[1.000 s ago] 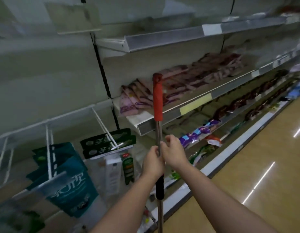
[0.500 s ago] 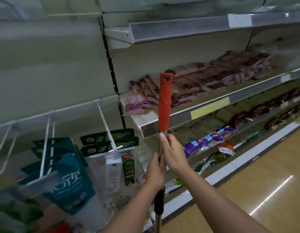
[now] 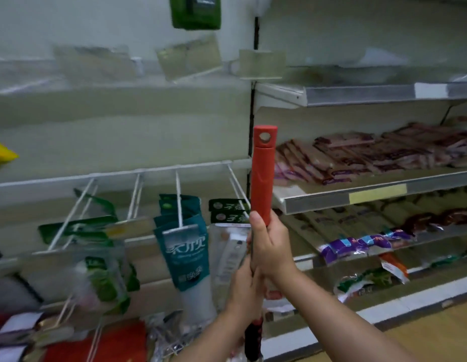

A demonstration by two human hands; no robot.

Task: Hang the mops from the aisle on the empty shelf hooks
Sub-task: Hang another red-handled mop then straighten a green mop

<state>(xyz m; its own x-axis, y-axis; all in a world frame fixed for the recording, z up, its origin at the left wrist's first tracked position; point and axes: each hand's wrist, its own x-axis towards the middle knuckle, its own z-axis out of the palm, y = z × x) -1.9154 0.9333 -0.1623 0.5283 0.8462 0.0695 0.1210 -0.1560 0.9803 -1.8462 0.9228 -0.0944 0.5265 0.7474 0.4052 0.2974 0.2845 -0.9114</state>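
— At the centre, near the camera, what is held, and why so?

— A mop (image 3: 262, 173) is held upright by its pole. The right hand (image 3: 270, 246) is wrapped round the pole just under the red grip, and the left hand (image 3: 246, 291) is wrapped round it directly below, the two touching. A stacked two-handed hold is judged to be used so that the long pole can be steered from its upper end.

— Which way is it pointed?

— The long axis is set close to vertical, leaning a little to the right at the top. The grip end is pointed up, and its hanging hole (image 3: 265, 137) is turned toward the camera. The mop head is not seen; it lies below the frame.

— Where is it relative to the hooks?

— It is held in front of the black upright between the two bays. To the left, a row of white hooks (image 3: 178, 197) juts from a rail; some are loaded with green and teal packets (image 3: 186, 246), others look bare. Higher on the left panel, further pegs with blank tags (image 3: 188, 60) are seen, blurred. The hole is well apart from all of them.

— And to the right?

— Shelves (image 3: 358, 197) stocked with flat packs are seen, running away to the far right; no hooks are offered there, so the left bay is judged to be the target.
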